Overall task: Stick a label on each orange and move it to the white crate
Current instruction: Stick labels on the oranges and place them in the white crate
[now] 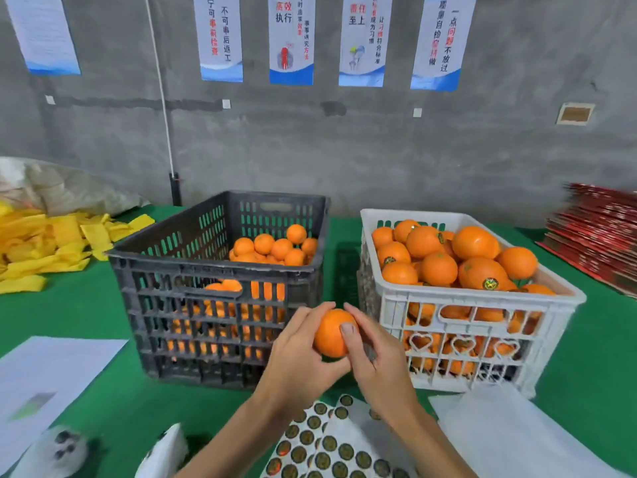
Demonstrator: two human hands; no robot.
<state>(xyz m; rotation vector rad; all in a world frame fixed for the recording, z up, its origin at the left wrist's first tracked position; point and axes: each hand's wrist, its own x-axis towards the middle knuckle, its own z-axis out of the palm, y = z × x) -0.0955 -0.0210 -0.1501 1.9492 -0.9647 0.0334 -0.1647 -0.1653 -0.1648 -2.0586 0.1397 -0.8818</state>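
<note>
**Trainee:** What are the hands doing?

**Operator:** I read it from the hands outward. The left hand (296, 353) cups the round, smooth-skinned orange (332, 334) from below and behind, fingers curled round it. I judge this grip is there to steady the fruit while the other hand works. The right hand (374, 360) wraps the orange's right side, and its thumb (348, 331) lies flat on the skin facing me. I judge that the thumb is pressing a label down; the label itself is hidden beneath it, so I cannot confirm that.

**Trainee:** Where is the orange?

**Operator:** I take the white slatted plastic crate (482, 300) as my landmark. The orange is held in the air just in front of that crate's near left corner, not yet inside. That position keeps the transfer short, in my judgement.

**Trainee:** And the surroundings?

**Operator:** The crate is heaped with oranges, and at least two of them show round dark labels. Left of the white crate stands a black slatted plastic crate (213, 305), partly filled with oranges; I take it as the supply. Nearer to me than the white crate, directly under the wrists, lie white backing sheets of round dark-and-gold labels (320, 446), which puts them within easy reach. Both crates rest on green table cloth (86, 305).
</note>
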